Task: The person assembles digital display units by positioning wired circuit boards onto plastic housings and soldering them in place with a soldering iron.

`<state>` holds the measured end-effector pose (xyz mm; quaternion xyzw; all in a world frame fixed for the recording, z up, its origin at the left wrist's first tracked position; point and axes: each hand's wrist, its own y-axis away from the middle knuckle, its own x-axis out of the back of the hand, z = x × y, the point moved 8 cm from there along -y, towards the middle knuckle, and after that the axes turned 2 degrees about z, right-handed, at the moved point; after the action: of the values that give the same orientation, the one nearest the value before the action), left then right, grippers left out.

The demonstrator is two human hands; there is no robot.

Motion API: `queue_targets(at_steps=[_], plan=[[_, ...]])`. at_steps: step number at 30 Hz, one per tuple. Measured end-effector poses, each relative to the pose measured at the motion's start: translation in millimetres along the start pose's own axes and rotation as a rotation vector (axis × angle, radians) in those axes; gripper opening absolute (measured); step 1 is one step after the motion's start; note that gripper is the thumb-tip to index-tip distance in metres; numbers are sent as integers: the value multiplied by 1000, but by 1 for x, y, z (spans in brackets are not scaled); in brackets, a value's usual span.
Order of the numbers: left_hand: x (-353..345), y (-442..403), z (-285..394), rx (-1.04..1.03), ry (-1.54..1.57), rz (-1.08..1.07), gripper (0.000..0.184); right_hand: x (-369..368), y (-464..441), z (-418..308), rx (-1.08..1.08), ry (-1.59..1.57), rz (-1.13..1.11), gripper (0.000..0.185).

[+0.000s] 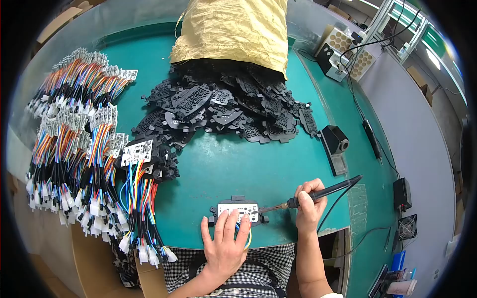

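Note:
A white circuit board sits on a black plastic housing near the front edge of the green table. My left hand lies over the board's lower side, fingers spread and their tips touching it. Yellow and blue wires come out beneath those fingers. My right hand is closed around the handle of a soldering iron. The iron's tip points left and reaches the right end of the board; whether it touches cannot be made out.
Bundles of wired circuit boards with white connectors are heaped on the left. Many black housings spill from a yellow woven sack. A soldering iron stand is at right; beyond are another pen-shaped tool and a small fan.

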<state>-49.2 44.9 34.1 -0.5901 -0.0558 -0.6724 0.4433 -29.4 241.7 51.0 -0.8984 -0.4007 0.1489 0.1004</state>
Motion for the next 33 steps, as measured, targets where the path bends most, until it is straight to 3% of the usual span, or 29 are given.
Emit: queue_targets(at_steps=[33], plan=[[0, 0, 1, 1, -5, 8, 63, -11, 6, -4, 36, 113, -137, 22]])
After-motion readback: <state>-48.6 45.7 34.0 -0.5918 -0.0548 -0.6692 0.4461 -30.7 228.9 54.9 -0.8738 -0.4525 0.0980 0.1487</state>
